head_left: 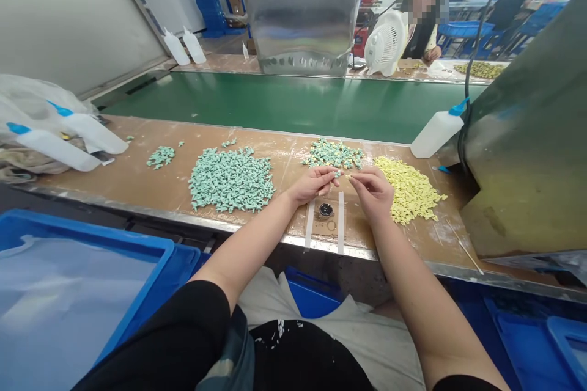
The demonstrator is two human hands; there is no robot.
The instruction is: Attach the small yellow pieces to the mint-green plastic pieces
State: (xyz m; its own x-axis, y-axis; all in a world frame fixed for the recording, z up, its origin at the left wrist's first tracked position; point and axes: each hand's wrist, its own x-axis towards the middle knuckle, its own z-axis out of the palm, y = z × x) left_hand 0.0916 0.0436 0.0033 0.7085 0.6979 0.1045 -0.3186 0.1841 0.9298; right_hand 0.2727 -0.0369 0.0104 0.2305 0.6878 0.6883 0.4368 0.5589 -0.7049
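Note:
Between the fingertips of my left hand (316, 184) is a small green piece (337, 175). My right hand (373, 192) pinches a tiny yellow piece (348, 177), close to the green one; whether the two touch I cannot tell. Left of my hands lies a big pile of small green pieces (232, 180), and to the right a pile of small yellow pieces (408, 189). Just beyond my hands is a heap of mixed green and yellow pieces (334, 154). Below them, a small round pot with dark contents (326, 211) stands between two white tape strips (340, 223).
A green conveyor belt (275, 101) runs behind the brown worktop (151, 189). White squeeze bottles stand or lie at the left, and another bottle (435, 134) is at the right. A thin stick (465, 249) lies near the front edge. Across the belt sits a co-worker (419, 30) behind a white fan (386, 43).

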